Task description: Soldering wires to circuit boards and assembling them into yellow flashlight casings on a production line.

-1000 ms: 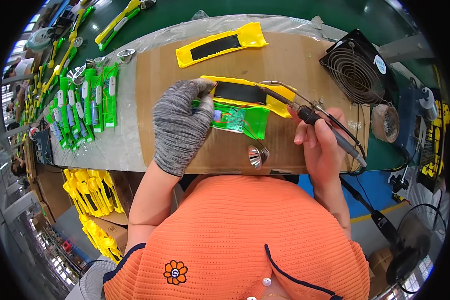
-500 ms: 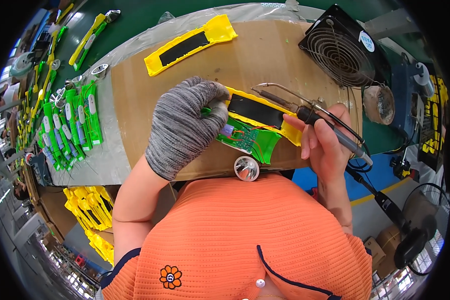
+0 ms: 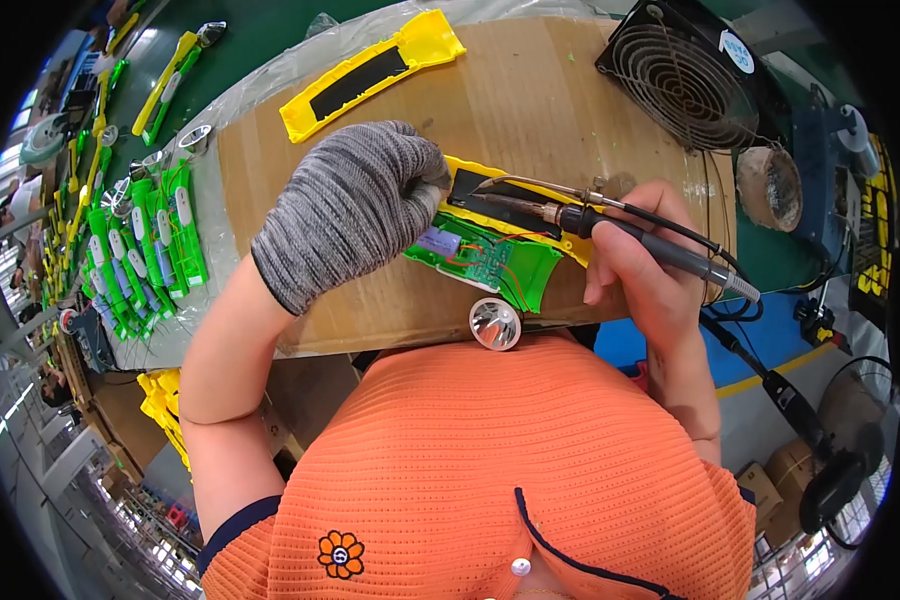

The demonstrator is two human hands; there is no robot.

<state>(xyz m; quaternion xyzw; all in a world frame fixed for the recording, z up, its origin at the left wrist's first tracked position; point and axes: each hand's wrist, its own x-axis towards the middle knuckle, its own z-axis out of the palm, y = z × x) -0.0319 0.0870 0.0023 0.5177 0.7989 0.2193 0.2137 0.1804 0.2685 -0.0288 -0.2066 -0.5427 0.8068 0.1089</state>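
Observation:
My right hand (image 3: 652, 285) is closed around a soldering iron (image 3: 670, 252) with a thin curved metal tube along it. The iron's tip points left, above a yellow casing half (image 3: 573, 246) with a black strip inside. Just in front lies a green casing half (image 3: 538, 278) with a circuit board (image 3: 487, 262), red wires and a purple cylindrical cell (image 3: 437, 240). My left hand (image 3: 355, 205), in a grey knit glove, is closed at the left ends of both casing halves; its fingertips and whatever they pinch are hidden. A round silver reflector (image 3: 495, 324) sits at the table's near edge.
Another yellow casing half (image 3: 370, 78) lies farther back on the cardboard (image 3: 530, 80). Several green assemblies (image 3: 145, 240) stand in a row at left. A fan with a wire guard (image 3: 680, 85) and a round, crusted holder (image 3: 768, 188) occupy the right side.
My left hand has shifted left, showing more of the purple cell. The soldering iron has come to lie flatter, its tip lower and farther left over the yellow casing half.

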